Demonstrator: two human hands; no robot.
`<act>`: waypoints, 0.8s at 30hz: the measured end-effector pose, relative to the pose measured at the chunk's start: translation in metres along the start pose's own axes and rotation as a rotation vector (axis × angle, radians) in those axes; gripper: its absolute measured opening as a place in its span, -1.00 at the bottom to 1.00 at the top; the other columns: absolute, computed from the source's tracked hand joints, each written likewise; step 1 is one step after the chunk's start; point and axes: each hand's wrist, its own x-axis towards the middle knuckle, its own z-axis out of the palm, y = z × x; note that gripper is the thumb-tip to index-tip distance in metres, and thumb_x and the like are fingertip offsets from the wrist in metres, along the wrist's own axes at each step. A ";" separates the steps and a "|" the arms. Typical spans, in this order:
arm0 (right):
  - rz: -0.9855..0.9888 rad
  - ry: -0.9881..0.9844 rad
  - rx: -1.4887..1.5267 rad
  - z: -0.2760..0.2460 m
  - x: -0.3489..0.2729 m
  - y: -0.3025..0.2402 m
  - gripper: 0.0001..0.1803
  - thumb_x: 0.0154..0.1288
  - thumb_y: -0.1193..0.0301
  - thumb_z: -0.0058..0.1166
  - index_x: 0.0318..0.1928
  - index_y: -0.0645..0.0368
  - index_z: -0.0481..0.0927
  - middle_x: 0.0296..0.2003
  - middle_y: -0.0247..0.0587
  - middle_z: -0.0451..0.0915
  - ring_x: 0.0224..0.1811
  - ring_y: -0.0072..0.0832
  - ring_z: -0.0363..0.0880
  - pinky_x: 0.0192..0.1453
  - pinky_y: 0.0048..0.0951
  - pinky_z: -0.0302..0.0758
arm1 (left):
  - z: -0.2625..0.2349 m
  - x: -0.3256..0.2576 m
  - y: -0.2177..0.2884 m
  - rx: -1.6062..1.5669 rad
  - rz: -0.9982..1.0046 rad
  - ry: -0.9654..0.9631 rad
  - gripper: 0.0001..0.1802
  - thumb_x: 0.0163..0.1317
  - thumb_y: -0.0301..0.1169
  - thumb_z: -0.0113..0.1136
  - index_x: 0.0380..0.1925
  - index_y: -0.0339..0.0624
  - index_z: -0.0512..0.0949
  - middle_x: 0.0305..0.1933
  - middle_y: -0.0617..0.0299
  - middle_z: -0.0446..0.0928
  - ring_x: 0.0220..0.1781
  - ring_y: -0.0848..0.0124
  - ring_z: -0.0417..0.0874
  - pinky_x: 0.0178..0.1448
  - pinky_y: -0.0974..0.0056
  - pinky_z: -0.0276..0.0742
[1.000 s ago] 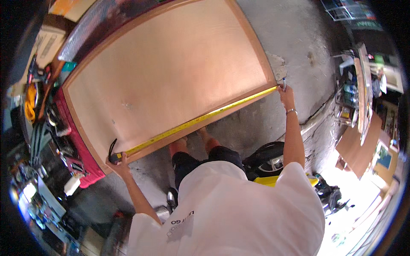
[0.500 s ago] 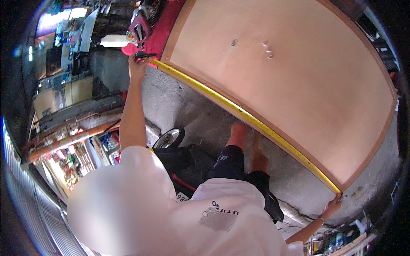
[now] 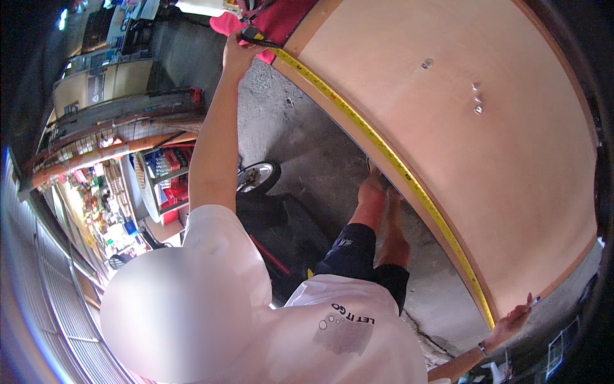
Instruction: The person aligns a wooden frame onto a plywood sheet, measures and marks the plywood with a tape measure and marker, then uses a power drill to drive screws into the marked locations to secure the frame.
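A yellow tape measure blade (image 3: 384, 147) runs along the near brown border of a large tan panel (image 3: 460, 185). At the panel's far left corner, my left hand (image 3: 239, 56) is closed around the dark tape measure case (image 3: 254, 37). My right hand (image 3: 510, 322) is at the near right corner, beside the blade's other end. A thin blue-tipped pen (image 3: 535, 301) sticks out from its fingers, with one finger raised. Whether those fingers also touch the blade cannot be made out.
Several small shiny pieces (image 3: 478, 102) sit on the panel. A red surface (image 3: 281, 22) adjoins its far left corner. A motorbike wheel (image 3: 258, 178) stands on the concrete floor (image 3: 307, 150) near my legs. Shelves of goods (image 3: 167, 173) are at left.
The view has shifted, so the panel and my left hand appear further right and higher. My right hand has turned at the corner, raising a finger and showing more of the pen.
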 end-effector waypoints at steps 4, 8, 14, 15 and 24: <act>-0.104 -0.135 -0.252 0.058 0.022 -0.087 -0.60 0.54 0.26 -0.31 0.23 0.16 0.36 -0.32 -0.39 0.36 -0.36 -0.60 0.21 -0.21 -0.53 0.26 | -0.008 0.005 -0.021 0.156 0.032 0.005 -0.14 -0.22 -0.32 0.61 0.07 -0.44 0.34 0.00 -0.01 0.56 -0.06 0.31 0.64 0.00 0.27 0.58; -0.044 -0.134 -0.271 0.072 0.037 -0.081 -0.65 0.54 0.27 -0.31 0.13 0.20 0.40 -0.30 -0.37 0.37 -0.35 -0.58 0.22 -0.19 -0.52 0.28 | -0.002 -0.005 -0.008 -0.044 0.046 0.010 -0.22 -0.12 -0.44 0.52 0.12 -0.38 0.33 -0.04 0.09 0.55 -0.07 0.38 0.62 -0.01 0.30 0.57; -0.284 0.035 -0.409 0.114 0.053 -0.121 -0.66 0.54 0.27 -0.24 0.14 0.23 0.36 -0.30 -0.29 0.42 -0.31 -0.55 0.32 -0.16 -0.45 0.33 | -0.002 -0.002 -0.009 -0.091 0.048 0.000 -0.26 -0.13 -0.49 0.51 0.07 -0.35 0.33 -0.04 0.11 0.54 -0.02 0.36 0.61 0.06 0.29 0.57; -0.233 0.027 -0.291 0.113 0.058 -0.120 -0.67 0.54 0.28 -0.25 0.12 0.22 0.36 -0.25 -0.27 0.45 -0.26 -0.54 0.35 -0.10 -0.44 0.34 | 0.000 -0.005 -0.007 -0.076 0.045 -0.014 -0.26 -0.14 -0.49 0.52 0.07 -0.35 0.33 -0.04 0.11 0.54 -0.02 0.36 0.60 0.06 0.29 0.57; -0.459 0.275 0.310 0.146 0.093 -0.160 -0.80 0.51 0.34 -0.21 -0.09 0.23 0.37 0.10 0.26 0.48 0.13 -0.04 0.53 0.25 -0.11 0.48 | 0.007 -0.023 0.032 0.188 0.157 0.073 -0.17 -0.24 -0.36 0.59 0.09 -0.26 0.38 0.01 0.10 0.53 0.03 0.28 0.58 0.14 0.22 0.50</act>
